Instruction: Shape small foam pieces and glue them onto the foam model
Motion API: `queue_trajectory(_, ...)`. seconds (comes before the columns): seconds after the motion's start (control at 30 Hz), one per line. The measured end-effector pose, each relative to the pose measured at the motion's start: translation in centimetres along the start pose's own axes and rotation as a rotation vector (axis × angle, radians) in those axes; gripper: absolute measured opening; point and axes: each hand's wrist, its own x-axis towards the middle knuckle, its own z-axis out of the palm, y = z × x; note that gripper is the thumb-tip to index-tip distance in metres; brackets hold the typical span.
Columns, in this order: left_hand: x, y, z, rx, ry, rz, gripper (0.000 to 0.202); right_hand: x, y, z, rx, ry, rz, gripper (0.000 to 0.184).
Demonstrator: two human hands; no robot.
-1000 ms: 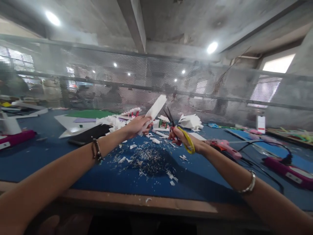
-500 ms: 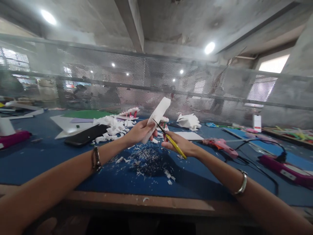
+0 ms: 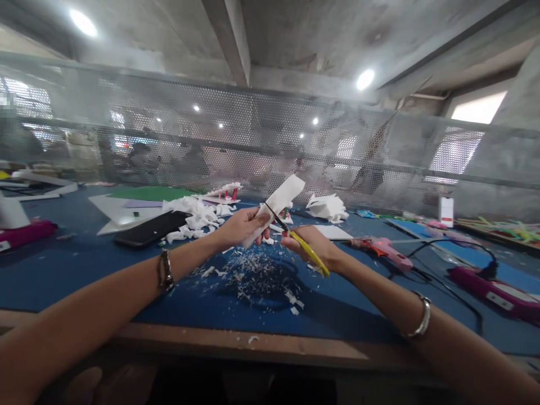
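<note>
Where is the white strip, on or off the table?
Off: the left hand holds the white strip, its far end raised above the blue table.

We are facing a blue, wood-edged tabletop [image 3: 54, 275]. White scraps [image 3: 292, 298] are lying scattered across its middle. To the left, a crumpled heap [image 3: 196, 212] is sitting beside a flat black object [image 3: 149, 230]; to the right, a pink glue gun [image 3: 394, 254] is lying near a purple power strip [image 3: 485, 286].
</note>
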Motion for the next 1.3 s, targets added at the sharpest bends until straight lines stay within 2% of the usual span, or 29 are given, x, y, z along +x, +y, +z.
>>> queue_trajectory(0.13, 0.06, -0.18, -0.17, -0.041, 0.005, -0.046, 0.022, 0.05, -0.03, -0.15, -0.070, 0.016, 0.028, 0.053)
queue_trajectory(0.3, 0.16, -0.71, -0.28, -0.085, -0.012, -0.059, 0.023, 0.01, 0.01, -0.31, -0.113, -0.031, 0.073, 0.058)
queue_trajectory(0.43, 0.00, -0.59, -0.23, -0.086, -0.005, -0.060, 0.027, 0.09, 0.03, -0.27, -0.171, 0.000, 0.085, 0.060)
queue_trajectory(0.63, -0.16, -0.08, -0.27, -0.054, 0.014, -0.073, 0.032, 0.06, 0.06, -0.12, -0.098, -0.017, 0.122, 0.058)
queue_trajectory(0.73, -0.26, -0.05, -0.08, -0.044, -0.011, -0.079, 0.028, -0.11, -0.04, -0.05, -0.036, -0.058, 0.056, 0.057)
queue_trajectory(0.87, -0.39, -0.17, 0.41, -0.041, -0.071, -0.094, 0.023, -0.31, 0.02, 0.19, -0.051, -0.049, -0.056, 0.054)
queue_trajectory(1.3, -0.29, -0.66, 0.05, -0.060, -0.087, -0.092, 0.023, 0.10, 0.07, 0.30, -0.094, 0.016, 0.084, 0.053)
